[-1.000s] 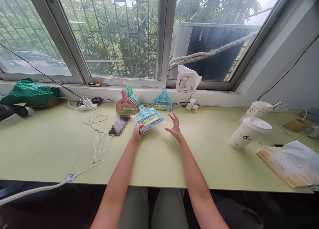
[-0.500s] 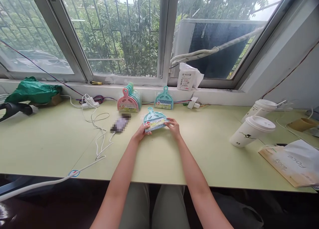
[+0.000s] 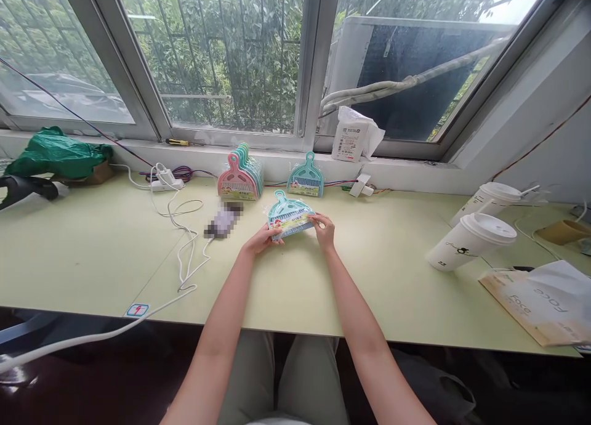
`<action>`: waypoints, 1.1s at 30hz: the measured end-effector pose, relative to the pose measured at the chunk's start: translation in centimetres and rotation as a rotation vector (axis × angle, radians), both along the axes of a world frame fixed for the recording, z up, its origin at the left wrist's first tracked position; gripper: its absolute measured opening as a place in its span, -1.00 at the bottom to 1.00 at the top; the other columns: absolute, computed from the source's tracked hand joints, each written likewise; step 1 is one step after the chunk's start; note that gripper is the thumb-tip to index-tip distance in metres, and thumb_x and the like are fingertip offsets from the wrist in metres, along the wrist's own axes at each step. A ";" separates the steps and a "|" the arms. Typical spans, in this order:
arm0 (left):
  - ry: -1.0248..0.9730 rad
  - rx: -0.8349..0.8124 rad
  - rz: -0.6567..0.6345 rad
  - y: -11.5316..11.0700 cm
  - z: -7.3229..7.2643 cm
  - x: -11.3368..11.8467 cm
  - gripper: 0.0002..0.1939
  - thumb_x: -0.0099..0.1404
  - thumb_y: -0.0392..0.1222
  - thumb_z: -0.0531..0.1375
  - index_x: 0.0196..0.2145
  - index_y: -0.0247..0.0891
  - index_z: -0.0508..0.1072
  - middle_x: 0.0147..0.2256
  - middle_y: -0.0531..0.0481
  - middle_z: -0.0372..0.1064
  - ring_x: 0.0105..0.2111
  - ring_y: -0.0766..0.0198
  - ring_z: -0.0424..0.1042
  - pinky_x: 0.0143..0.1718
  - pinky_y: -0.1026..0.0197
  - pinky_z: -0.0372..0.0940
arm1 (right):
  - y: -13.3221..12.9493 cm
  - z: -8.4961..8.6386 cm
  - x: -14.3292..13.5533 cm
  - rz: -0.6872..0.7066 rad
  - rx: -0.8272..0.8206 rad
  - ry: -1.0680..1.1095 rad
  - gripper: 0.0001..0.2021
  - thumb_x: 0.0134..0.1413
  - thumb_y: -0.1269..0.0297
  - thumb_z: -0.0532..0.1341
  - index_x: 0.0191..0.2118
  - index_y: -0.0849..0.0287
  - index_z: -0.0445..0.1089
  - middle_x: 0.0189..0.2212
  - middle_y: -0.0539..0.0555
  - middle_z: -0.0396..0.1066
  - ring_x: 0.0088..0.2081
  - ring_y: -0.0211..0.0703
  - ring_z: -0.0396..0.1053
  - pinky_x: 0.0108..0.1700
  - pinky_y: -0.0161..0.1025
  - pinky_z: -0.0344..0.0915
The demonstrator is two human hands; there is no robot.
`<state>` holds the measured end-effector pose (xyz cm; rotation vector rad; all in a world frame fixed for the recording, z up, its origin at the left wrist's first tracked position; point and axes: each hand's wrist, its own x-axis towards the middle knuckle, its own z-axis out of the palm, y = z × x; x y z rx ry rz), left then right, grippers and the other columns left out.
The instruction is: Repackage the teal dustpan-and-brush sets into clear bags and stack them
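Between my hands is a teal mini dustpan and brush set (image 3: 290, 215) in clear wrap, its handle pointing away from me and to the left. My left hand (image 3: 264, 239) grips its lower left corner, thumb on the front and fingers underneath. At the right edge, my right hand (image 3: 324, 229) pinches the wrapped set with thumb and fingertips. Behind it, another teal dustpan set (image 3: 306, 177) leans upright against the wall below the window. To its left stands a row of several dustpan sets (image 3: 238, 180), a pink one in front of teal ones.
A blurred-out phone (image 3: 224, 220) and white cable (image 3: 187, 252) lie to the left. Lidded paper cups (image 3: 471, 243) and a paper bag (image 3: 538, 302) stand or lie at the right. A green plastic bag (image 3: 55, 155) sits far left; a tissue pack (image 3: 353, 138) rests on the sill.
The camera view has tilted down slightly, so the background sits higher. Both hands keep hold of the dustpan set, with only a slight shift of the grip.
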<state>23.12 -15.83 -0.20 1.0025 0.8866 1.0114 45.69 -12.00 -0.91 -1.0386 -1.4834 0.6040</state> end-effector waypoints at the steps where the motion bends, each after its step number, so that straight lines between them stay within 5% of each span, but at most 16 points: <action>1: 0.012 0.005 -0.018 -0.1 0.1 0.1 -0.52 0.10 -0.24 0.31 -0.04 -0.31 0.28 -0.20 -0.17 0.44 -0.51 0.31 0.47 -0.59 0.34 0.32 | 0.2 -0.2 0.0 -0.040 0.006 -0.019 -0.79 0.11 0.14 0.17 -0.27 0.01 0.54 -0.17 0.05 0.52 0.03 0.01 0.30 0.15 0.03 0.16; 7: 0.080 0.029 -0.054 -0.5 0.6 0.5 -0.23 0.05 -0.24 0.34 0.16 -0.25 0.09 -0.21 -0.19 0.44 -0.53 0.27 0.47 -0.57 0.29 0.35 | 1.2 -1.8 0.2 -0.036 -0.033 -0.052 -0.76 0.02 0.21 0.19 -0.20 0.06 0.53 0.12 0.11 0.24 0.01 -0.03 0.31 0.05 -0.07 0.29; 10: 0.086 0.028 -0.069 -0.5 0.7 0.5 -0.14 0.05 -0.26 0.34 0.22 -0.17 0.02 -0.18 -0.18 0.44 -0.53 0.30 0.45 -0.54 0.27 0.37 | 2.0 -2.6 0.6 -0.054 -0.199 0.072 -0.47 -0.18 0.26 0.31 0.04 0.09 0.39 0.19 0.18 0.14 0.05 0.01 0.30 0.06 -0.05 0.29; 12: 0.098 0.033 -0.050 -0.4 0.8 0.8 -0.14 0.05 -0.25 0.34 0.23 -0.16 0.02 -0.18 -0.19 0.44 -0.55 0.32 0.43 -0.54 0.26 0.36 | 2.6 -2.9 1.1 -0.028 -0.352 0.179 -0.32 -0.30 0.27 0.36 0.09 0.13 0.33 0.12 0.22 0.25 0.03 0.06 0.33 0.03 -0.01 0.31; 17: 0.130 0.131 0.132 -1.2 2.1 1.8 -0.08 0.06 -0.17 0.35 0.28 -0.11 -0.02 -0.07 -0.21 0.39 -0.52 0.37 0.42 -0.43 0.26 0.38 | 3.0 -2.8 2.0 0.211 -0.440 0.442 -0.55 -0.44 0.25 0.41 -0.24 0.20 0.47 -0.26 0.10 0.52 -0.17 0.02 0.43 -0.09 -0.03 0.37; 23: 0.341 0.448 0.063 -2.2 3.0 2.7 -0.20 -0.08 -0.24 0.41 0.14 0.01 0.31 0.11 -0.13 0.22 -0.32 0.30 0.40 -0.31 0.24 0.37 | 2.5 -2.2 2.2 0.100 -0.434 0.634 -0.56 -0.51 0.29 0.41 -0.31 0.17 0.41 -0.33 0.07 0.51 -0.26 -0.03 0.45 -0.23 -0.12 0.38; 28: 0.642 0.558 0.400 -1.6 1.8 3.6 -0.67 0.07 -0.31 0.30 -0.18 -0.03 0.56 -0.13 -0.06 0.31 -0.26 0.21 0.39 -0.24 0.22 0.33 | 2.1 -1.7 2.4 0.152 -0.452 0.636 -0.55 -0.51 0.29 0.42 -0.31 0.16 0.36 -0.32 0.07 0.50 -0.24 -0.03 0.45 -0.22 -0.14 0.37; 33: 0.492 0.665 0.594 -1.3 2.2 3.7 -0.84 0.17 -0.31 0.21 -0.32 -0.11 0.57 -0.10 -0.09 0.35 -0.07 0.08 0.35 -0.10 0.14 0.29 | 1.6 -1.7 1.4 0.199 -0.377 0.533 -0.52 -0.46 0.17 0.43 -0.33 0.14 0.27 -0.24 0.08 0.47 -0.23 -0.05 0.43 -0.26 -0.17 0.36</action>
